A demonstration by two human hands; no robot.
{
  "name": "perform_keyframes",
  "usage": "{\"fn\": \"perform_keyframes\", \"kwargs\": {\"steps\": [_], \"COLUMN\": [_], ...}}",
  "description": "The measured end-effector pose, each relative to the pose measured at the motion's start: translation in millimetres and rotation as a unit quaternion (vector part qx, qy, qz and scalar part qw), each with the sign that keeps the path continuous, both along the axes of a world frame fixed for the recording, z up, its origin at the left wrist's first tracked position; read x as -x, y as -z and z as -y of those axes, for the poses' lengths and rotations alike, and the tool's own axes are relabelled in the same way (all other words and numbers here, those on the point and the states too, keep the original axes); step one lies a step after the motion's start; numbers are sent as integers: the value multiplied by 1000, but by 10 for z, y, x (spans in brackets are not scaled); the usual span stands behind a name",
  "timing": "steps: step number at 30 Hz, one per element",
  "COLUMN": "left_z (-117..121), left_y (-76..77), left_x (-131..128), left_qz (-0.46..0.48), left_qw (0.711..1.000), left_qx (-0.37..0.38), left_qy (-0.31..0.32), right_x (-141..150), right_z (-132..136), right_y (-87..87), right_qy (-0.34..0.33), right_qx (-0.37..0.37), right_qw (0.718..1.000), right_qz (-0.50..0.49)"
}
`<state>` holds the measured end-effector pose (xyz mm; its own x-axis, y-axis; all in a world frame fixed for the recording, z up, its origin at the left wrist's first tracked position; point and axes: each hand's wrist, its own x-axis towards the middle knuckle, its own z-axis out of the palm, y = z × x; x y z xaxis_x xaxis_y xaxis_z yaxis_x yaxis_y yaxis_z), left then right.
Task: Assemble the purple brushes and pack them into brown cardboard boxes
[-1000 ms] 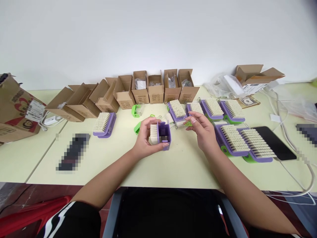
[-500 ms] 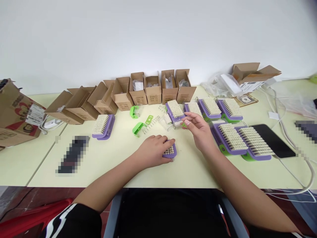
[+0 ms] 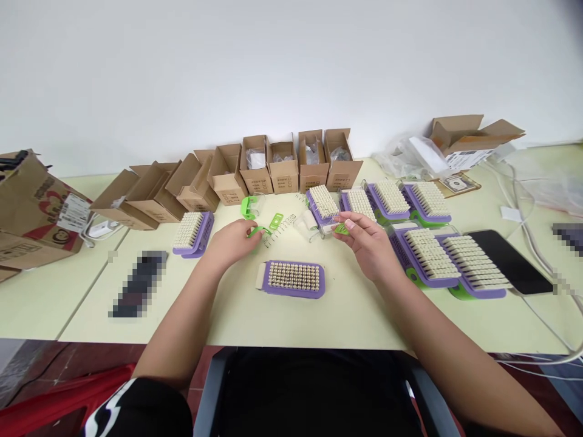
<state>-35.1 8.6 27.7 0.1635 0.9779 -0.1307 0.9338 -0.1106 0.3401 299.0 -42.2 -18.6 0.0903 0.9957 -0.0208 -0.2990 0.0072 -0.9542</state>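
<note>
Head view: left hand (image 3: pixel 232 238) released the purple brush (image 3: pixel 294 279).

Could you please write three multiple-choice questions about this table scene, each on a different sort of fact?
1. Where is the lone purple brush?
A) Between the left hand and right hand
B) Inside a cardboard box
C) On the phone

2. What colour is the small piece at the right hand's fingertips?
A) Red
B) Green
C) Blue

3. How does that brush lie?
A) On its side
B) Upside down
C) Bristles up

Answers:
1. A, it lies on the table between them.
2. B, it shows bright green.
3. C, the pale bristles face upward.
</note>
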Motion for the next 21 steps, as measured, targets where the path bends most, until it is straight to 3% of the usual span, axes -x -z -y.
{"fn": "perform_keyframes", "kwargs": {"steps": [5, 10, 12, 15, 21], "left_z": [-199, -279, -295, -307, -302], "left_y": [262, 447, 500, 544, 521], "left_x": [141, 183, 140, 37, -49], "left_qz": [102, 216, 342, 528, 675], "left_qw": [994, 975, 934, 840, 709], "left_qx": [48, -26, -36, 33, 145], "left_qy": [2, -53, -92, -120, -142], "right_x": [5, 13, 10, 12, 36], "right_z": [7, 36, 45, 60, 77], "right_y": [27, 45, 42, 29, 40], "right_qy": [-47, -82, -89, -107, -121], "right_qx": [36, 37, 29, 18, 8], "right_qw": [998, 996, 994, 988, 985], "right_qz": [8, 24, 53, 110, 121]}}
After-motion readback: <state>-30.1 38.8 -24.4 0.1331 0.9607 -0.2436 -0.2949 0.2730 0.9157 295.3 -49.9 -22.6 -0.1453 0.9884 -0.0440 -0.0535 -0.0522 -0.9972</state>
